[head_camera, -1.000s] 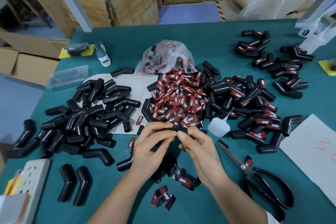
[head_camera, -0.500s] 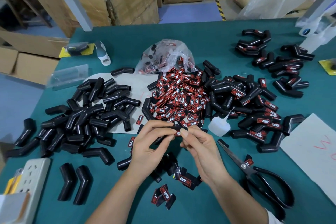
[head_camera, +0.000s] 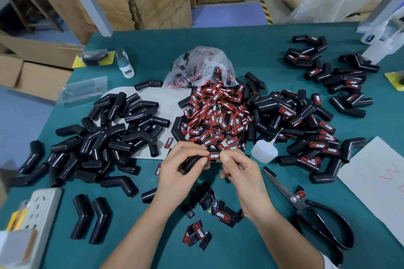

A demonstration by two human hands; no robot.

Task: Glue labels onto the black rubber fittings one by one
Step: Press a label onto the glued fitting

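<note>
One fitting (head_camera: 192,162) in work, held above the counter (head_camera: 251,50) just near-side of the label heap (head_camera: 218,120), with a label (head_camera: 213,156) on its upper end. Dozens of bare fittings (head_camera: 105,135) piled left of the heap; many labelled ones (head_camera: 314,137) right of it and more (head_camera: 334,76) far right. By that count, perhaps half done, plenty left. Glue bottle (head_camera: 264,152) lying just right of the heap's near edge, scissors (head_camera: 306,207) nearer still.

Left hand (head_camera: 181,177) curled round the fitting, grip clamped on it, thumb and forefinger at the label's left end. Right hand (head_camera: 242,174) pinching or pressing the label's right end with fingertips (head_camera: 225,156), likely seating it. Both wrists raised, forearms converging from the near edge.
</note>
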